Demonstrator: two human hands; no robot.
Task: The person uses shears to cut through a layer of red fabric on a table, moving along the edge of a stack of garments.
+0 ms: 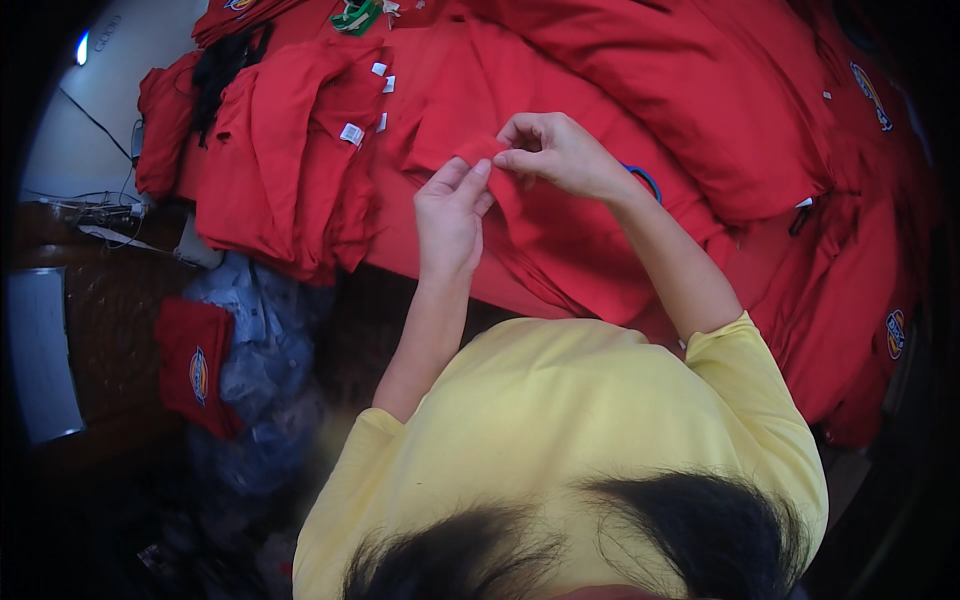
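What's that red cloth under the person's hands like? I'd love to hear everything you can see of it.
The red cloth looks like soft, matte fabric, plain where it shows. It lies rumpled, with creases running down toward the yellow shirt. The left hand and right hand are above it, fingertips close together; whether they pinch it is too fine to tell. Its outline partly blends into the surrounding red garments.
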